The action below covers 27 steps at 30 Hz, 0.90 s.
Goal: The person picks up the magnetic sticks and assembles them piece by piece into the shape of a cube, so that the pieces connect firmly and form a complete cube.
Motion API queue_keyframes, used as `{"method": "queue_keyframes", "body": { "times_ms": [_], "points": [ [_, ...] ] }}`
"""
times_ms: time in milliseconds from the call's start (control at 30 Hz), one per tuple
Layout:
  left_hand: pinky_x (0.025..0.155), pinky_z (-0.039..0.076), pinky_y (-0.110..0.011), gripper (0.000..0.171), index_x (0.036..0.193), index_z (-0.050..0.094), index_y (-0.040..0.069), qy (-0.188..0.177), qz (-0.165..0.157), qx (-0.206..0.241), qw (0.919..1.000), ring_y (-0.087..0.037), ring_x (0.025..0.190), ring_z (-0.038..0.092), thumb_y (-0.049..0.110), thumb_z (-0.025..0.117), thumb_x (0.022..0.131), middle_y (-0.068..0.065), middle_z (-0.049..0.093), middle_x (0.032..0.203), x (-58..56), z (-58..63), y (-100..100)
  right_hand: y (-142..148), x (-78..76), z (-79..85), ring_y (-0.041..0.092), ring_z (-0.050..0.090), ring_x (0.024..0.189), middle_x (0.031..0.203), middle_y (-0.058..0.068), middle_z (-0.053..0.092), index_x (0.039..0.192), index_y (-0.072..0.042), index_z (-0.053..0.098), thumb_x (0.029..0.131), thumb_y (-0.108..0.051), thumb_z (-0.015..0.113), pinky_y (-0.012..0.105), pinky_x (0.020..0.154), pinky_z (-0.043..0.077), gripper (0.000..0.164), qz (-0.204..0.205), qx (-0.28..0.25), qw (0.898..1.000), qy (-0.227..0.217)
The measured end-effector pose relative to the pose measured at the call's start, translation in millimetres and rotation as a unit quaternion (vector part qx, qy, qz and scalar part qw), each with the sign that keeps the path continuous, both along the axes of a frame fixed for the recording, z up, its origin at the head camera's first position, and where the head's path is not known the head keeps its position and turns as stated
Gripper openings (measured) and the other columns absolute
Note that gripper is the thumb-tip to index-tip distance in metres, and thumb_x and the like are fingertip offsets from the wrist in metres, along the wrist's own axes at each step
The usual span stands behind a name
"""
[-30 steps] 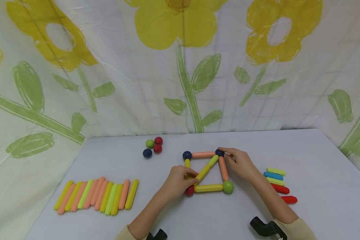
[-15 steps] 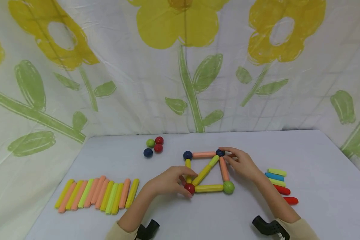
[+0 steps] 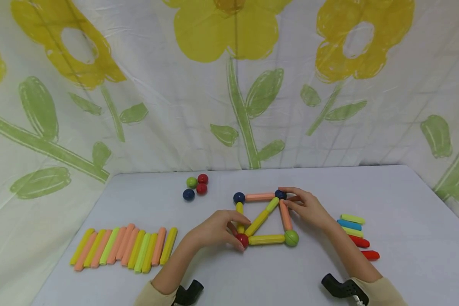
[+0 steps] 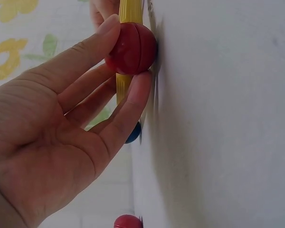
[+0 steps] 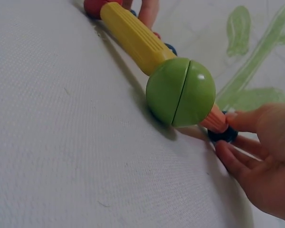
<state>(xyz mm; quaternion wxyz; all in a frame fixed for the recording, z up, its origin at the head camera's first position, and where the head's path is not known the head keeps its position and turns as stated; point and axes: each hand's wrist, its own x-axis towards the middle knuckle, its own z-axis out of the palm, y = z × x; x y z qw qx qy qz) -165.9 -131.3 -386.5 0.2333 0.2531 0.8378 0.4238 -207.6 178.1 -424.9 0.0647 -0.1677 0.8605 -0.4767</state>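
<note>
Magnetic sticks and balls form a four-sided frame lying on the table. My left hand [image 3: 219, 228] pinches the red ball [image 4: 133, 49] at its near left corner, thumb on one side and fingers on the other. At the far right corner my right hand [image 3: 309, 209] holds a dark blue ball [image 3: 280, 194] between thumb and fingers. A diagonal of a yellow stick [image 3: 258, 224] and a short lime stick [image 3: 273, 205] runs between these two balls. The green ball [image 5: 180, 92] joins a yellow stick [image 5: 135, 38] and an orange stick [image 3: 285, 216]. Another dark blue ball [image 3: 239, 198] marks the far left corner.
On the left, several yellow, orange and lime sticks [image 3: 123, 248] lie in a row. Loose balls [image 3: 191, 182] cluster toward the back. Short lime, blue and red sticks [image 3: 349, 224] lie beyond my right forearm. A flowered cloth [image 3: 168, 119] hangs behind the table.
My left hand has let go of the yellow diagonal stick and moved down and left onto the red ball. My right hand stays at the dark blue ball.
</note>
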Motion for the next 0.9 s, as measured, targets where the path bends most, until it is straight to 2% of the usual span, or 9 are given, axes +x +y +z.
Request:
{"method": "queue_keyframes", "body": {
  "times_ms": [233, 367, 467, 533, 633, 700, 800, 900],
  "points": [
    [0.085, 0.056, -0.019, 0.051, 0.132, 0.072, 0.006, -0.018, -0.003, -0.002, 0.9998, -0.012, 0.092, 0.067, 0.008, 0.089, 0.085, -0.007, 0.072, 0.129, -3.0, 0.6, -7.6, -0.3, -0.1, -3.7, 0.032, 0.071, 0.112, 0.132, 0.026, 0.067, 0.151, 0.0, 0.054, 0.107, -0.012, 0.062, 0.029, 0.081, 0.053, 0.046, 0.013, -0.042, 0.999, -0.012],
    [0.084, 0.058, -0.022, 0.048, 0.136, 0.07, 0.002, -0.051, -0.007, 0.036, 0.998, -0.014, 0.094, 0.074, 0.006, 0.084, 0.09, -0.012, 0.069, 0.135, -6.6, 0.9, -17.6, -0.4, 0.3, -6.8, 0.024, 0.071, 0.107, 0.129, 0.023, 0.07, 0.151, -0.002, 0.055, 0.107, -0.015, 0.063, 0.027, 0.083, 0.053, 0.046, 0.009, -0.048, 0.999, -0.006],
    [0.083, 0.06, -0.026, 0.046, 0.137, 0.067, 0.0, -0.071, 0.012, 0.06, 0.9956, -0.017, 0.096, 0.076, 0.005, 0.079, 0.094, -0.017, 0.07, 0.134, -8.9, 3.1, -26.7, -0.2, 0.5, -8.9, 0.023, 0.07, 0.106, 0.129, 0.022, 0.07, 0.151, -0.003, 0.056, 0.107, -0.016, 0.064, 0.026, 0.085, 0.053, 0.046, 0.004, -0.053, 0.999, -0.005],
    [0.083, 0.061, -0.029, 0.044, 0.138, 0.067, -0.001, -0.071, 0.039, 0.066, 0.9946, -0.019, 0.097, 0.077, 0.007, 0.077, 0.095, -0.02, 0.071, 0.132, -9.6, 7.6, -34.2, -0.1, 0.7, -9.6, 0.022, 0.07, 0.106, 0.13, 0.022, 0.069, 0.151, -0.003, 0.056, 0.107, -0.016, 0.064, 0.024, 0.086, 0.054, 0.046, 0.002, -0.056, 0.998, -0.007],
    [0.088, 0.062, -0.033, 0.043, 0.138, 0.066, -0.002, -0.04, 0.081, 0.068, 0.9936, -0.023, 0.1, 0.077, 0.01, 0.076, 0.097, -0.024, 0.069, 0.132, -8.8, 19.4, -48.6, 0.7, 0.6, -11.5, 0.02, 0.07, 0.102, 0.129, 0.022, 0.07, 0.15, -0.004, 0.057, 0.107, -0.016, 0.065, 0.024, 0.081, 0.053, 0.046, -0.001, -0.059, 0.998, -0.006],
    [0.092, 0.061, -0.035, 0.044, 0.138, 0.066, -0.002, -0.018, 0.115, 0.072, 0.9905, -0.024, 0.103, 0.076, 0.012, 0.076, 0.098, -0.024, 0.066, 0.138, -5.9, 29.3, -60.4, 0.8, 1.0, -11.7, 0.017, 0.069, 0.1, 0.128, 0.022, 0.07, 0.15, -0.004, 0.057, 0.106, -0.016, 0.065, 0.024, 0.079, 0.052, 0.046, -0.003, -0.06, 0.998, -0.004],
    [0.093, 0.061, -0.037, 0.045, 0.139, 0.066, -0.001, 0.014, 0.176, 0.074, 0.9815, -0.026, 0.105, 0.074, 0.016, 0.076, 0.098, -0.023, 0.064, 0.141, 5.5, 40.8, -81.7, 0.4, 2.2, -12.6, 0.013, 0.068, 0.099, 0.131, 0.023, 0.068, 0.15, -0.003, 0.056, 0.107, -0.016, 0.065, 0.023, 0.08, 0.053, 0.046, 0.002, -0.067, 0.998, -0.002],
    [0.087, 0.061, -0.037, 0.048, 0.14, 0.065, 0.0, 0.029, 0.239, 0.051, 0.9692, -0.028, 0.102, 0.073, 0.021, 0.077, 0.098, -0.02, 0.067, 0.136, 22.5, 45.1, -102.2, -1.2, 3.4, -11.8, 0.011, 0.068, 0.1, 0.133, 0.024, 0.067, 0.15, -0.002, 0.057, 0.107, -0.015, 0.064, 0.022, 0.081, 0.054, 0.046, 0.004, -0.074, 0.997, -0.002]
  ]
}}
